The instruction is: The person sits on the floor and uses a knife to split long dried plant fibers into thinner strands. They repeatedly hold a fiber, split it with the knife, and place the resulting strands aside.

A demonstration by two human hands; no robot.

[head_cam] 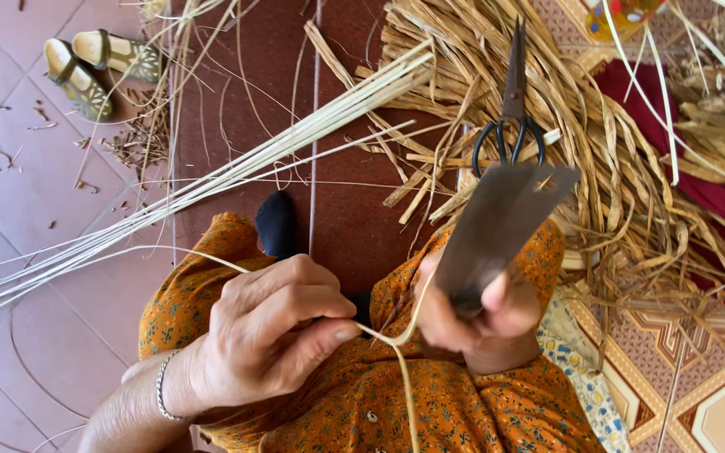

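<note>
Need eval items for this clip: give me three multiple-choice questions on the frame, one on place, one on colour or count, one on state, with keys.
1. Where do the scissors lie?
A. On the pile of dried straw
B. On the sandals
C. In the left hand

2. What colour are the scissor handles?
A. Red
B. Black
C. Yellow

3. What is the right hand doing?
A. Resting open on the floor
B. Gripping the handle of a broad knife, blade pointing away from the body
C. Holding a sandal

Answers:
1 A: the scissors rest on the straw heap beyond the knife, far from the pair of sandals at top left.
2 B: both finger loops are black.
3 B: the fingers are closed round the knife's handle, while the left hand pinches a thin pale strip beside it.
</note>
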